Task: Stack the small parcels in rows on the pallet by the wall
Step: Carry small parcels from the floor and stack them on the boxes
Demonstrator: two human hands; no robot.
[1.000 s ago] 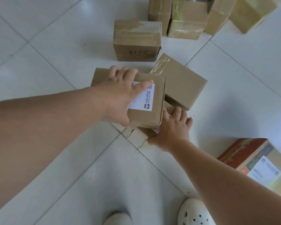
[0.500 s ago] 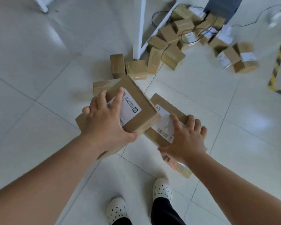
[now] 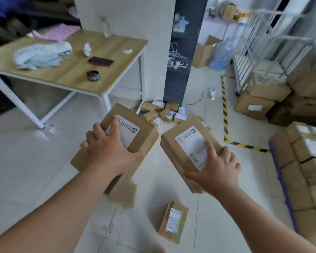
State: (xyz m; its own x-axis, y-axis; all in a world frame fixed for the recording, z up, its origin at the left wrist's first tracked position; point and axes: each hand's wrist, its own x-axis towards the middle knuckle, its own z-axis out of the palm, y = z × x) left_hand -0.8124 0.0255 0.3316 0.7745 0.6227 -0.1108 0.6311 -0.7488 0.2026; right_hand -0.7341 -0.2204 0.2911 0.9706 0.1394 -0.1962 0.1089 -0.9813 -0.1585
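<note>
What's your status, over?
Left hand gripping a parcel stack. Right hand gripping a second stack. Both off the floor. One parcel on the floor ahead. Stacked rows at right.

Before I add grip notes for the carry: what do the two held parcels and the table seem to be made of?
Left parcel: brown corrugated cardboard, matte, by its dull tan faces; a white paper label on top.
Right parcel: the same matte cardboard, with a larger printed white label.
Table: pale wood-grain top, probably laminate, on white legs that look like painted metal.
</note>
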